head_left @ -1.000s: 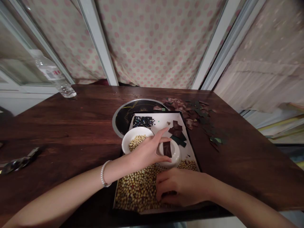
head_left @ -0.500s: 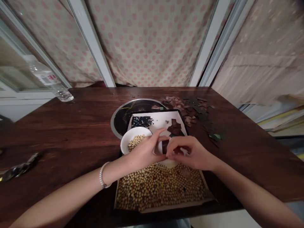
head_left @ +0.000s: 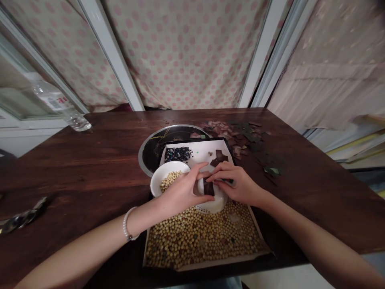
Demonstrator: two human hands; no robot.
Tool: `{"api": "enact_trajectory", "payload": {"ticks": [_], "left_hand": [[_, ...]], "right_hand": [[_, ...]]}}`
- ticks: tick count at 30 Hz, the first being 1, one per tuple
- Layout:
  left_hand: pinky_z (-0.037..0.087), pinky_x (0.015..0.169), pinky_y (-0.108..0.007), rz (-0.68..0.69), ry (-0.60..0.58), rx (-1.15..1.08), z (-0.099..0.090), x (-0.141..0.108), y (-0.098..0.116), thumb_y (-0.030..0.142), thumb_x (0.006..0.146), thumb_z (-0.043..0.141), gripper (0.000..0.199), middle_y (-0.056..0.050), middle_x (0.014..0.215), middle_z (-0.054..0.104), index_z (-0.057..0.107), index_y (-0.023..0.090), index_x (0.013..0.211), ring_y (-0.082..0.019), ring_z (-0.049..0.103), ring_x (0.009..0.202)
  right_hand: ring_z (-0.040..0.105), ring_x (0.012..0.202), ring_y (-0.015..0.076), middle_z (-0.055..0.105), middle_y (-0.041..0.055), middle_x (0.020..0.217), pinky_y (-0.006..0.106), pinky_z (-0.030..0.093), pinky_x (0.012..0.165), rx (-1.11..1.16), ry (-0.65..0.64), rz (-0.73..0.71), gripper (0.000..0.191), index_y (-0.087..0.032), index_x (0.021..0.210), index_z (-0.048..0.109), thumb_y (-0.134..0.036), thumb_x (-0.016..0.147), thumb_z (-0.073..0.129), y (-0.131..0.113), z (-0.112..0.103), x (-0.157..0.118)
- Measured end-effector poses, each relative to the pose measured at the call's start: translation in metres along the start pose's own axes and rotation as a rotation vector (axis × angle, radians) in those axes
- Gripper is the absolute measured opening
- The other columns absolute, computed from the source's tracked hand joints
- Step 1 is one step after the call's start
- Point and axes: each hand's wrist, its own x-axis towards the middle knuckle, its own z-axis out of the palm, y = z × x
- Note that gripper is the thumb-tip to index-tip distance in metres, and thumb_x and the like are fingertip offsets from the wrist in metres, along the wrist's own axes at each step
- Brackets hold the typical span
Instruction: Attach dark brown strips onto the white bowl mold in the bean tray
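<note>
A small dark brown, flat piece [head_left: 208,187] is between my hands, above a white bowl [head_left: 213,206] with dark marks on its rim. My left hand [head_left: 185,186], a beaded bracelet at its wrist, curves its thumb and fingers round the piece's ends. From the other side, the bunched fingertips of my right hand [head_left: 233,182] pinch its upper right edge. Something white shows just left of the piece; whether it is held or part of the bowl, I cannot tell. Left of it stands another white bowl [head_left: 156,180] with pale beads [head_left: 170,179].
Pale round beads [head_left: 192,241] cover the near part of a paper-lined tray [head_left: 207,147]. Dark beads [head_left: 177,153] and brown pieces [head_left: 220,157] lie at its far end. Brown and green scraps [head_left: 240,136], a round dark plate [head_left: 147,152] and a plastic bottle [head_left: 58,102] are beyond.
My right hand has shifted slightly up and left, its fingers straighter on the brown piece, which now shows more. The left hand has hardly moved; the whole view has shifted slightly.
</note>
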Motion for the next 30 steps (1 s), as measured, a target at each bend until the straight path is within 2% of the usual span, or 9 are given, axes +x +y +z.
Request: {"api": "enact_trajectory", "payload": {"ticks": [5,15,22,26,30], "left_hand": [[0.041,0.088,-0.038,0.021,-0.016,-0.006,-0.0004,0.0013,0.0005,0.033,0.07,0.069,0.063,-0.006,0.113,0.063,0.034,0.023,0.121,-0.024,0.058,0.104],[0.043,0.083,-0.036,-0.014,-0.012,0.034,-0.0003,0.001,0.0004,0.034,0.068,0.071,0.065,-0.003,0.11,0.065,0.034,0.025,0.12,-0.025,0.06,0.101],[0.044,0.081,-0.035,0.008,0.021,0.042,0.0009,0.0005,-0.0006,0.036,0.066,0.073,0.066,-0.005,0.108,0.065,0.036,0.022,0.119,-0.026,0.06,0.1],[0.045,0.079,-0.034,-0.014,0.011,0.036,0.0001,0.0005,0.0003,0.035,0.066,0.073,0.066,-0.003,0.108,0.065,0.036,0.023,0.12,-0.025,0.061,0.097],[0.045,0.082,-0.035,-0.005,-0.014,0.002,-0.0004,0.0013,0.0011,0.031,0.068,0.072,0.056,-0.003,0.113,0.063,0.039,0.024,0.113,-0.025,0.06,0.099]], "right_hand": [[0.055,0.084,0.0177,0.062,0.006,0.087,0.035,0.046,0.075,0.004,0.006,0.012,0.024,-0.02,0.091,0.068,-0.008,0.079,0.051,0.0018,0.0007,-0.0008],[0.053,0.087,0.0189,0.061,0.007,0.093,0.036,0.046,0.077,-0.066,-0.064,-0.028,0.031,-0.02,0.097,0.065,-0.004,0.078,0.048,0.0029,0.0049,-0.0034],[0.052,0.088,0.0182,0.06,0.0054,0.092,0.034,0.045,0.077,-0.021,-0.026,-0.008,0.031,-0.021,0.101,0.061,-0.004,0.079,0.048,-0.0012,0.0047,-0.0024],[0.052,0.08,0.0166,0.061,0.0027,0.085,0.031,0.045,0.072,-0.033,0.001,0.013,0.039,-0.023,0.11,0.056,-0.003,0.076,0.05,-0.0035,0.0047,-0.0023],[0.053,0.08,0.017,0.061,0.0033,0.089,0.03,0.046,0.07,-0.053,0.024,0.044,0.05,-0.023,0.119,0.048,-0.003,0.074,0.051,-0.0024,0.0055,-0.0038]]}}
